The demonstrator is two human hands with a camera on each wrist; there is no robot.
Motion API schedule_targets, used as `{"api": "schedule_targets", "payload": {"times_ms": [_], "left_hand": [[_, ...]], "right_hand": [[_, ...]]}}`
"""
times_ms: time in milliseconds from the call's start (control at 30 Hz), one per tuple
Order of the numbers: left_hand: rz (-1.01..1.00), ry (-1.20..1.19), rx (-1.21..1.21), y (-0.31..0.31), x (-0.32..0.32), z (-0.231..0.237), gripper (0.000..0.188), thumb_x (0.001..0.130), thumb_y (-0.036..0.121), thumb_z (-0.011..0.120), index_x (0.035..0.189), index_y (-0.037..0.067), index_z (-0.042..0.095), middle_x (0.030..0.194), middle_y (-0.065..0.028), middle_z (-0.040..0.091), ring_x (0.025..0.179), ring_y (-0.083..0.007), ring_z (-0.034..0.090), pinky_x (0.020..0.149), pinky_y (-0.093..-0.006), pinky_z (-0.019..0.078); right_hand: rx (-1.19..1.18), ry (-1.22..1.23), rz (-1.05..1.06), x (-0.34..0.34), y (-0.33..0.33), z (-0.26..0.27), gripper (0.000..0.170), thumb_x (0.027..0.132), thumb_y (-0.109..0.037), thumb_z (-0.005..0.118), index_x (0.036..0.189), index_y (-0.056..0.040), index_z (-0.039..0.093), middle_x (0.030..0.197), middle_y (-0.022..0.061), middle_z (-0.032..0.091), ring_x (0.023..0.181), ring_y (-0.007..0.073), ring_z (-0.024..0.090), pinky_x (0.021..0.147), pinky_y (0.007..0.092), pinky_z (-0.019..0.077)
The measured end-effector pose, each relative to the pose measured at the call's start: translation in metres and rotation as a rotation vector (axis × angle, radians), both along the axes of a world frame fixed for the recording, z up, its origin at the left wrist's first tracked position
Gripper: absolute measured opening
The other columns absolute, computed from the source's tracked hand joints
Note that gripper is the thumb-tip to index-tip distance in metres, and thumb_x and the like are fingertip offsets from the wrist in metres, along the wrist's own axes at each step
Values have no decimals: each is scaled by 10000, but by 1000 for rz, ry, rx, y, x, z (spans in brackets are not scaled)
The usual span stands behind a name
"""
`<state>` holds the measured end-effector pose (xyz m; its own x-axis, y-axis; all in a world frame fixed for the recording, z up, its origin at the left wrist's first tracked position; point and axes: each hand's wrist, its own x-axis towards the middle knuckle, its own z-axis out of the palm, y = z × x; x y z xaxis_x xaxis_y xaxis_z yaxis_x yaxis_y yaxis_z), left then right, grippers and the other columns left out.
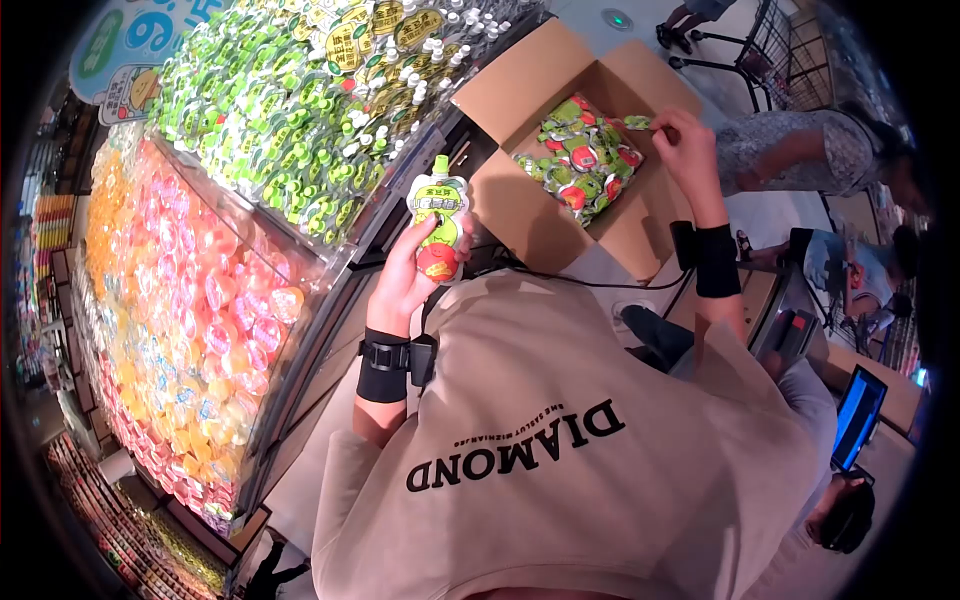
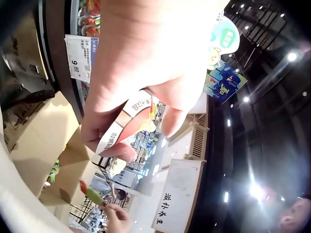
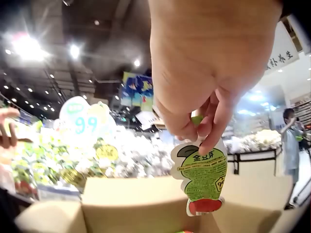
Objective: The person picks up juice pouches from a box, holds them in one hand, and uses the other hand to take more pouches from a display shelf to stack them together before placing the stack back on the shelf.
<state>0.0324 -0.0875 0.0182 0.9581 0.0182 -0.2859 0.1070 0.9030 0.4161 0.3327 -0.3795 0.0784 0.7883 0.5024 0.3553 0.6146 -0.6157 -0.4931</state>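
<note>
My left hand [image 1: 405, 262] grips a green pouch with a red base and a green cap [image 1: 438, 225], held upright beside the display; in the left wrist view the pouch [image 2: 129, 121] shows edge-on between fingers and thumb. My right hand [image 1: 692, 160] pinches another green and red pouch [image 1: 637, 122] by its cap end, above the right side of an open cardboard box [image 1: 625, 215]. In the right wrist view that pouch [image 3: 204, 177] hangs from the fingertips, clear of the box. Many similar pouches [image 1: 580, 155] lie inside the box.
A sloping display of green pouches [image 1: 270, 120] stands at the left, with pink and orange packs [image 1: 210, 310] nearer me. A black cable [image 1: 620, 287] runs between my body and the box. People and a cart [image 1: 790, 50] are on the right.
</note>
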Motion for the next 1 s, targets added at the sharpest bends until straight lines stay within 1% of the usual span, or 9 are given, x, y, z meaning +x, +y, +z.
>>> {"api": "schedule_targets", "payload": {"times_ms": [200, 367, 433, 500, 633, 733, 867, 933, 1000], "left_hand": [[-63, 33, 30, -5, 21, 5, 493, 1050, 416, 418, 1315, 9, 500, 1067, -159, 651, 826, -236, 644, 705, -337, 546], [-200, 121, -108, -29, 21, 50, 758, 993, 648, 369, 1418, 30, 475, 1296, -188, 613, 1087, -280, 665, 964, -402, 528], [-126, 256, -57, -34, 10, 34, 805, 953, 684, 427, 1398, 16, 483, 1273, -198, 610, 1020, -313, 673, 884, -412, 552], [-330, -289, -214, -30, 3, 24, 732, 933, 522, 615, 1411, 2, 422, 1260, -208, 593, 1009, -367, 660, 839, -438, 573], [-253, -93, 126, -29, -9, 41, 689, 783, 240, 646, 1383, -18, 428, 1150, -247, 589, 671, -271, 604, 561, -316, 477], [-227, -43, 75, -25, -12, 29, 676, 716, 100, 630, 1354, -21, 441, 1115, -233, 584, 587, -184, 527, 540, -273, 438], [-167, 12, 7, -13, -20, 11, 792, 760, 133, 635, 1485, 32, 333, 988, -161, 567, 575, -139, 504, 564, -256, 418], [-152, 12, -3, -9, -21, 7, 837, 764, 145, 636, 1520, 40, 290, 972, -153, 563, 574, -134, 501, 567, -256, 413], [-142, 1, -16, -6, -22, 3, 877, 765, 159, 632, 1547, 52, 250, 975, -149, 566, 577, -133, 497, 584, -259, 410]], "right_hand": [[206, 190, 684, -88, 49, 103, 125, 723, 62, 633, 826, 6, 675, 951, 77, 696, 790, 215, 663, 707, 316, 521], [276, 544, 1034, -127, 93, 94, 149, 685, 71, 652, 802, -22, 654, 965, 67, 698, 797, 222, 649, 731, 325, 521], [207, 561, 1093, -126, 106, 74, 179, 689, 84, 666, 808, -47, 641, 951, 54, 704, 845, 204, 664, 720, 314, 515], [211, 493, 1106, -123, 113, 60, 183, 707, 88, 661, 820, -52, 630, 959, 43, 703, 867, 201, 663, 741, 316, 511], [223, 447, 1054, -114, 113, 49, 168, 729, 73, 682, 844, -40, 637, 982, 67, 694, 897, 222, 659, 780, 319, 513], [436, 519, 850, -90, 104, 25, 122, 880, -63, 702, 995, -25, 685, 941, 51, 697, 879, 129, 666, 806, 268, 533], [577, 671, -94, 24, 64, -90, 240, 848, -56, 689, 1070, 34, 665, 956, 88, 702, 910, 161, 677, 801, 291, 540], [70, 712, -503, 65, 35, -131, 411, 741, -202, 791, 1071, 9, 667, 990, 148, 690, 840, 217, 654, 733, 337, 534], [-159, 627, -494, 91, 12, -201, 396, 736, -206, 789, 1048, 11, 677, 999, 171, 697, 841, 227, 666, 722, 357, 537]]}}
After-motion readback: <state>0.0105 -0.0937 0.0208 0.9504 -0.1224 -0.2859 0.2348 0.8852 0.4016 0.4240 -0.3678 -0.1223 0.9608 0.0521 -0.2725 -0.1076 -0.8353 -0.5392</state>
